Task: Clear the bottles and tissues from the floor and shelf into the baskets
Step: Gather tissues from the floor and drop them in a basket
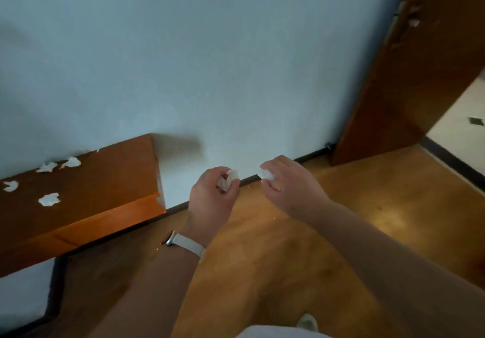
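1. Two crumpled tissues in hand: left hand (212, 196) pinching one white wad (228, 180) between thumb and fingers, right hand (286, 182) clenching a second wad (266, 174) at the fingertips. Both hands hovering above the wooden floor (367, 206), near the wall's skirting line.
2. Four tissues lying on the wooden shelf (105, 180) at the left: two (71, 162) (47, 167) close to the back edge against the wall, one (10, 186) toward the far left end, one (49, 199) nearer the front edge. None touching another.
3. Showing no bottles and no baskets anywhere in view; impossible to say whether any bottles are already cleared.
4. Showing no whole tissues on the visible stretch of floor, only a few tiny white specks near the skirting and below the shelf's front edge; floor portion probably nearing completion, judged from this patch alone.
5. Judging progress as partial: two tissues collected but not yet deposited, four on the shelf untouched.
6. Remaining, by estimate: carrying the held wads to a basket, returning for the shelf tissues, checking for bottles out of frame.
7. Wearing a pale strap (187, 245) on the left wrist; open wooden door (420, 75) at the right, tiled floor beyond.
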The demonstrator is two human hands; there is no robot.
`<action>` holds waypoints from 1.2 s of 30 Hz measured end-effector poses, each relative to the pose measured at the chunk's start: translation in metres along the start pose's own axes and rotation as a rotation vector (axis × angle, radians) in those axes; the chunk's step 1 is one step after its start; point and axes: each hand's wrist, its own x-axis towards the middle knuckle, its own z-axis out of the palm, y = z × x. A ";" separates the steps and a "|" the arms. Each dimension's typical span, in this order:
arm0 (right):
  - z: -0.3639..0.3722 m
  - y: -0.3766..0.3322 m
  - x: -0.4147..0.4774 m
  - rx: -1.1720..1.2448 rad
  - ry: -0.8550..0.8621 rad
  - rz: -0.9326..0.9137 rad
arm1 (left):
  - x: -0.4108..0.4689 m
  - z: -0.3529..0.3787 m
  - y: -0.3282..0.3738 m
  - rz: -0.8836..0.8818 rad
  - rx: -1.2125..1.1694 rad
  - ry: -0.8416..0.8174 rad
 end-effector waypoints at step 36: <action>-0.281 0.431 -0.100 -0.330 0.382 0.990 | 0.174 0.545 0.317 0.643 -0.319 -0.897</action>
